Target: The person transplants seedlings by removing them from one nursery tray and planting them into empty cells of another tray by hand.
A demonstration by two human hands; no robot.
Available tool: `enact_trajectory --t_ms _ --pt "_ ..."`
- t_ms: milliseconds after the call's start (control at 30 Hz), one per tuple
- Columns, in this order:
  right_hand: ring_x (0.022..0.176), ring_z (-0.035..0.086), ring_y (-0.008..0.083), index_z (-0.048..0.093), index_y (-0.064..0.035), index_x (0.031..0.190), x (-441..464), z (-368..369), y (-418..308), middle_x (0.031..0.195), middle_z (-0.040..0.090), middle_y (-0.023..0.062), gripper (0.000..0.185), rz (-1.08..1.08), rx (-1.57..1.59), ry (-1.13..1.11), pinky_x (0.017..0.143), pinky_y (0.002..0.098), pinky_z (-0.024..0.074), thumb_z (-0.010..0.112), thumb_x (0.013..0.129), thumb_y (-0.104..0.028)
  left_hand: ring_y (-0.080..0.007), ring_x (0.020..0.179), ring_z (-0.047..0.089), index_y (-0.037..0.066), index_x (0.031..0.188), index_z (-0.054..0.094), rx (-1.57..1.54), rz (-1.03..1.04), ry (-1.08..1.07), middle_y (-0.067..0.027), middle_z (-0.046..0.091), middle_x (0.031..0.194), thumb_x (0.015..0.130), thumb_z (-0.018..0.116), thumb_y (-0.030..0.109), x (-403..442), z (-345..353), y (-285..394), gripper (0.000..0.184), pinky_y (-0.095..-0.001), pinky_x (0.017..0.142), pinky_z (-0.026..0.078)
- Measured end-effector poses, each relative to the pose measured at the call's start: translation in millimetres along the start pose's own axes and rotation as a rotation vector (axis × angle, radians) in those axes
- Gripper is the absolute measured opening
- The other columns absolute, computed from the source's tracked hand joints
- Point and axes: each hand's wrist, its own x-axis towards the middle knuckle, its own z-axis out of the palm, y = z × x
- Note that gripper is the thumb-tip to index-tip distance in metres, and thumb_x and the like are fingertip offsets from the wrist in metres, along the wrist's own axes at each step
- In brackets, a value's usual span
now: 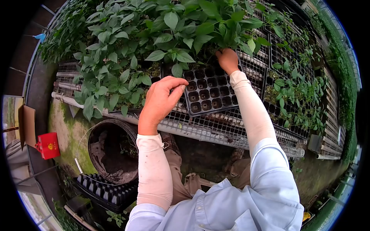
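A black plug tray with bare cells lies tilted on the mesh bench. Over its left edge is my left hand, thumb and forefinger brought close together at the tips; anything between them is too small to make out. My right hand reaches to the tray's far side, its fingers curled among the stems and partly covered by leaves. What it grips there is hidden. Broad-leaved green seedlings crowd the bench beyond and left of both hands.
Below the bench's left front stands a black bucket with dark soil inside. Stacked black trays lie beside it. A red box is at far left. More seedlings grow in trays to the right. A white pipe runs along the front.
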Motion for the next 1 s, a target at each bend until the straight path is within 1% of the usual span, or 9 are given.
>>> enact_trajectory --t_ms 167,333,400,433,500,633,733,833,1000 --pt "0.087 0.064 0.0459 0.069 -0.0007 0.094 -12.8 -9.7 2.8 0.091 0.069 0.0239 0.037 -0.118 0.230 0.116 0.078 0.0533 0.0501 0.069 0.086 -0.037 -0.0177 0.080 0.061 0.000 0.105 0.071 -0.003 -0.031 0.006 -0.0086 0.067 0.090 0.090 0.062 0.011 -5.0 -7.4 -3.8 0.021 -0.0300 0.073 0.047" --pt "0.097 0.062 0.0472 0.063 0.0012 0.107 -28.0 -32.3 -10.2 0.100 0.067 0.0262 0.039 0.021 0.012 -0.130 0.084 0.0517 0.0480 0.072 0.083 -0.029 -0.0179 0.079 0.061 0.000 0.105 0.071 0.019 -0.023 0.010 -0.0086 0.067 0.091 0.090 0.061 0.011 -8.3 -13.2 -9.3 0.022 -0.0300 0.073 0.047" --pt "0.094 0.063 0.0461 0.065 0.0018 0.103 -28.3 -22.1 -9.1 0.098 0.067 0.0269 0.038 0.009 0.008 -0.115 0.081 0.0514 0.0492 0.075 0.082 -0.029 -0.0330 0.086 0.066 0.003 0.103 0.072 0.031 -0.027 0.022 -0.0136 0.070 0.097 0.089 0.060 0.015 -8.4 -14.3 -9.6 0.022 -0.0381 0.078 0.050" --pt "0.092 0.064 0.0450 0.068 0.0024 0.099 -29.7 -15.8 -7.7 0.095 0.068 0.0276 0.038 0.001 0.007 -0.098 0.078 0.0511 0.0504 0.077 0.081 -0.029 -0.0330 0.086 0.066 0.003 0.103 0.072 0.029 -0.029 0.024 -0.0136 0.070 0.097 0.089 0.060 0.015 -8.5 -14.6 -9.9 0.022 -0.0381 0.078 0.050" --pt "0.092 0.065 0.0449 0.068 0.0026 0.098 -37.0 -4.8 -3.6 0.095 0.068 0.0276 0.039 -0.101 0.070 0.018 0.078 0.0514 0.0506 0.077 0.080 -0.030 -0.0190 0.078 0.062 0.000 0.106 0.071 0.050 -0.020 0.018 -0.0096 0.068 0.092 0.090 0.060 0.012 -8.7 -15.8 -10.8 0.022 -0.0306 0.072 0.048" --pt "0.092 0.065 0.0444 0.068 -0.0002 0.100 -25.9 25.1 24.2 0.096 0.069 0.0258 0.042 -0.245 0.066 0.113 0.079 0.0523 0.0516 0.076 0.081 -0.037 -0.0191 0.077 0.061 0.000 0.107 0.071 0.063 -0.025 0.035 -0.0096 0.068 0.092 0.090 0.060 0.012 -9.8 -18.1 -12.0 0.024 -0.0306 0.072 0.048" --pt "0.091 0.067 0.0432 0.069 -0.0080 0.106 -25.4 5.3 13.4 0.095 0.071 0.0209 0.043 -0.008 -0.265 -0.108 0.078 0.0538 0.0524 0.073 0.083 -0.044 -0.0220 0.083 0.065 0.001 0.112 0.069 0.123 -0.098 0.024 -0.0111 0.070 0.097 0.089 0.061 0.014 -14.9 -24.3 -21.3 0.028 -0.0320 0.076 0.050" --pt "0.089 0.066 0.0435 0.063 -0.0091 0.121 -40.5 -2.4 4.7 0.093 0.070 0.0212 0.049 -0.052 -0.134 0.137 0.076 0.0524 0.0506 0.073 0.085 -0.041 -0.0318 0.093 0.067 0.004 0.114 0.069 0.281 -0.238 0.040 -0.0159 0.069 0.107 0.088 0.062 0.019 -23.4 -36.3 -42.3 0.031 -0.0389 0.084 0.051" --pt "0.096 0.064 0.0431 0.068 -0.0036 0.111 -53.5 -3.0 -0.2 0.100 0.069 0.0249 0.038 -0.167 -0.166 0.055 0.079 0.0503 0.0506 0.069 0.089 -0.034 -0.0364 0.111 0.061 0.008 0.116 0.069 0.497 -0.381 0.426 -0.0157 0.066 0.117 0.088 0.060 0.023 -41.3 -63.8 -48.3 0.032 -0.0433 0.093 0.049"
